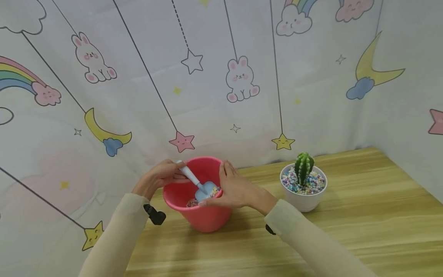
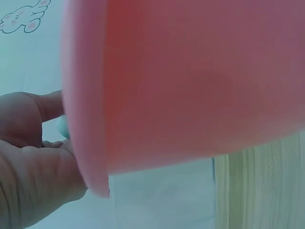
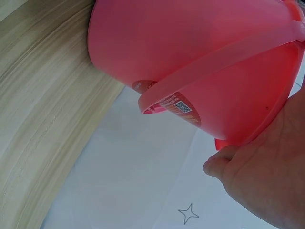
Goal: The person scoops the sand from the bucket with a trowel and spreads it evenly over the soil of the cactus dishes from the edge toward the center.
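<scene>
A pink bucket (image 1: 207, 220) stands tilted towards me on the wooden table. My left hand (image 1: 160, 176) pinches the pale handle of a small light-blue toy shovel (image 1: 191, 176), whose blade reaches into the bucket near its right rim. Small multicoloured beads lie by the blade and lower inside the bucket. My right hand (image 1: 238, 189) grips the bucket's right rim, thumb towards the near side. In the left wrist view the bucket wall (image 2: 200, 86) hides most of the shovel. The bucket's carrying handle (image 3: 219, 59) hangs down its outside in the right wrist view.
A white pot (image 1: 304, 201) with a green cactus (image 1: 304, 167) and multicoloured beads stands right of the bucket. Behind the wooden table (image 1: 373, 215) hangs a white cloth (image 1: 207, 111) printed with rabbits, stars and moons.
</scene>
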Demonstrator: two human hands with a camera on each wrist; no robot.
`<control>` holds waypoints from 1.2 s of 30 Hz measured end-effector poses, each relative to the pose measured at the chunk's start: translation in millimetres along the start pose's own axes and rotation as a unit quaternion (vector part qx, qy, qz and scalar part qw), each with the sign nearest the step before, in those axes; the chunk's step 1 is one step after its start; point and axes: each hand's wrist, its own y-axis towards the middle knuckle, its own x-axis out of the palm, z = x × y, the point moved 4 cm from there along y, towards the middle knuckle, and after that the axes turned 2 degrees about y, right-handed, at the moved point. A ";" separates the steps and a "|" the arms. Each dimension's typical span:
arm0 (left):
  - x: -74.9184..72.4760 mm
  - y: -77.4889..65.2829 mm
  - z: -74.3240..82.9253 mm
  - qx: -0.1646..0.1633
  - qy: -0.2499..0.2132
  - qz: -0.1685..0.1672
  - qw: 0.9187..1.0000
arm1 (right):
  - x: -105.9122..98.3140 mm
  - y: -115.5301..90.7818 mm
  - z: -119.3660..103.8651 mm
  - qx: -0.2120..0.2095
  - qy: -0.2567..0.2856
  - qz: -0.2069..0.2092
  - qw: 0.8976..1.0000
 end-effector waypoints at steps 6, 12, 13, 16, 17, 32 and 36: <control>-5.5 -6.4 -2.1 -0.006 -0.022 0.017 1.000 | 0.3 0.1 -0.9 -0.005 -0.001 0.002 1.000; -13.6 -9.7 -3.7 -0.014 -0.067 0.047 0.997 | 0.8 -0.3 -0.9 -0.003 0.006 0.007 1.000; -15.5 -10.1 -4.4 -0.014 -0.077 0.052 0.996 | 0.9 -0.7 -1.1 -0.002 0.007 0.006 1.000; -20.7 -11.6 -7.4 -0.015 -0.110 0.057 0.992 | 0.9 -1.3 -1.2 0.000 0.008 0.007 1.000; -22.1 -11.9 -8.5 -0.016 -0.122 0.061 0.990 | 0.7 -1.6 -1.3 -0.001 0.008 0.008 1.000; -28.3 -22.3 -15.9 0.002 -0.264 0.053 0.963 | -0.3 -1.1 -2.3 0.000 0.028 0.016 0.999; -29.0 -25.4 -14.2 0.006 -0.279 0.050 0.959 | -0.1 -1.3 -1.6 -0.002 0.021 0.014 1.000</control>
